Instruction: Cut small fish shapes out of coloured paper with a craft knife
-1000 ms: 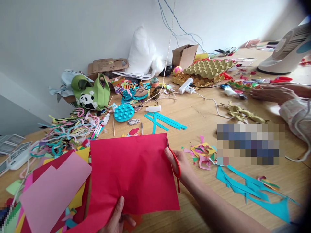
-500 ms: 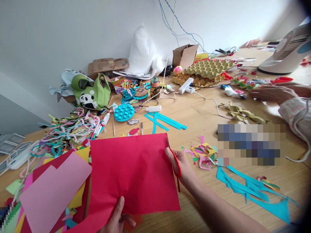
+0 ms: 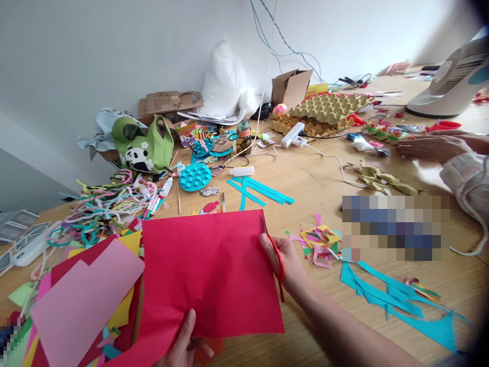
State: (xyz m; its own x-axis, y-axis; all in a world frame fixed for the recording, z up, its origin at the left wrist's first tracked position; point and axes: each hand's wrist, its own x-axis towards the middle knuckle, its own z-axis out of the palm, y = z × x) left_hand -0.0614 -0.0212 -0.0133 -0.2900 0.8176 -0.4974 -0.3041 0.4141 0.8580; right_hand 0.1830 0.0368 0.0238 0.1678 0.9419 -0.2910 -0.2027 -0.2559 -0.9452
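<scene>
A large sheet of red paper is held up above the table, tilted toward me and creased near its lower middle. My left hand pinches its lower edge, thumb on the front and fingers behind. At the sheet's right edge my right hand grips red-handled scissors. One blade points up along the paper near the top right corner; the other blade is hidden. Part of the scissors' handle hangs below the hand.
Pink paper and other coloured sheets lie at left, near pipe cleaners. Blue paper strips and scraps lie at right. Egg trays, a green bag and a fan stand behind. Another person's hand rests far right.
Almost nothing differs. The red paper's lower right corner has shifted very slightly, and the other person's hand at far right has moved a little to the right.
</scene>
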